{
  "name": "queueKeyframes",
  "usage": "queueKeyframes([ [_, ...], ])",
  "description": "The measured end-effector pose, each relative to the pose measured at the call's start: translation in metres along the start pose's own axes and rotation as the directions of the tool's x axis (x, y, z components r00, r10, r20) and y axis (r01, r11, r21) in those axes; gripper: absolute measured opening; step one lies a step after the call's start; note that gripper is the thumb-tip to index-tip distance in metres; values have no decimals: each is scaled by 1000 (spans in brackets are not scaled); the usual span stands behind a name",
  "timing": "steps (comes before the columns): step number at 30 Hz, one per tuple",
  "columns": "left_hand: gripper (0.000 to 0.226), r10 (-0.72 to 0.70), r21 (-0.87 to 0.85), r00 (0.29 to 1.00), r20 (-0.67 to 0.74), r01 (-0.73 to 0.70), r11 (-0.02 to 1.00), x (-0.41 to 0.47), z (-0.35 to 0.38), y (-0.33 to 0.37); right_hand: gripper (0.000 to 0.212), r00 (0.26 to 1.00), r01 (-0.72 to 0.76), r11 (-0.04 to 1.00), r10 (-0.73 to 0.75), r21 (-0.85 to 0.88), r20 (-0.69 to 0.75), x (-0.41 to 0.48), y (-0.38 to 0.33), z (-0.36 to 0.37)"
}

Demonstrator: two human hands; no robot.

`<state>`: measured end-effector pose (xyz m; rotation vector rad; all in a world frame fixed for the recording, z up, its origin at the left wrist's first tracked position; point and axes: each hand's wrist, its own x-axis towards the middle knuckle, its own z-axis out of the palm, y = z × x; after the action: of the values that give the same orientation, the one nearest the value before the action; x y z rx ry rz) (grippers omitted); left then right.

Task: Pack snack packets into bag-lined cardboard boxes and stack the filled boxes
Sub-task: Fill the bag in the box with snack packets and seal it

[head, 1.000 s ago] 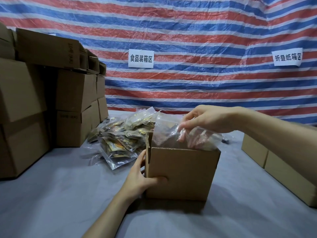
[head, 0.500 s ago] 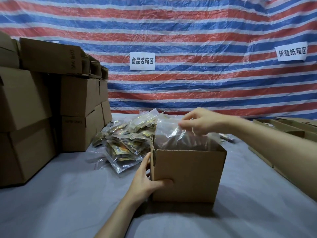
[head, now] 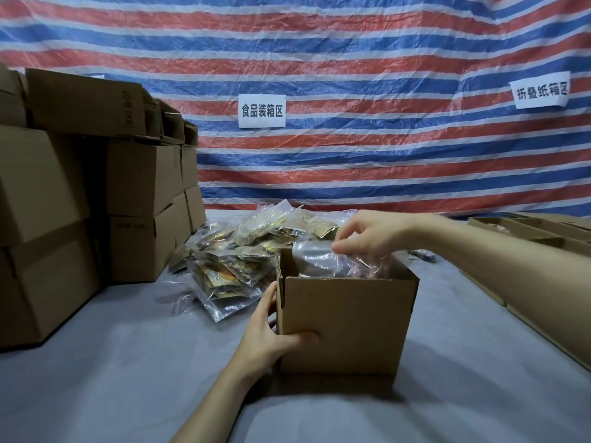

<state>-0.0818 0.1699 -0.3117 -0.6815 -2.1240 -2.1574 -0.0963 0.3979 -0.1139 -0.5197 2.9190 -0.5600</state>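
Cardboard box [head: 345,324] gripped by left hand [head: 265,337]; right hand [head: 374,235] pinches the bag [head: 323,260], contents apparently hidden.

One open cardboard box [head: 345,324], one clear bag [head: 339,260] inside it. Two hands: left hand [head: 271,337], right hand [head: 367,235]. Two paper signs [head: 261,110]. Snack packets [head: 243,251] and stacked boxes [head: 140,180] overlap too much to count.

I am working in a makeshift packing depot: a striped tarpaulin [head: 351,59] is hanging as the far wall, a paper sign [head: 261,110] and a second sign [head: 541,90] at right are labelling zones, and closed cardboard boxes [head: 80,187] are standing stacked at left.
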Motion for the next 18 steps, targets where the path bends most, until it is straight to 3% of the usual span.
queueKeyframes([
  [5,100,1,3,1000,-10,-1,1000,1,1,-2,26,979,42,974,-85,-224,-183,7,-6,23],
  [7,100,7,6,1000,-8,-7,1000,1,0,-3,33,970,72,991,-95,-109,-223,7,-5,23],
  [10,100,7,0,1000,-5,-7,1000,1,0,-3,39,984,113,993,-107,34,-142,4,-5,13],
  [15,100,12,-2,1000,-6,-12,1000,0,1,-1,34,971,90,996,-81,29,-224,5,8,9],
  [18,100,12,-4,1000,-4,-12,1000,1,1,0,26,977,70,996,-58,52,-203,3,11,16],
])
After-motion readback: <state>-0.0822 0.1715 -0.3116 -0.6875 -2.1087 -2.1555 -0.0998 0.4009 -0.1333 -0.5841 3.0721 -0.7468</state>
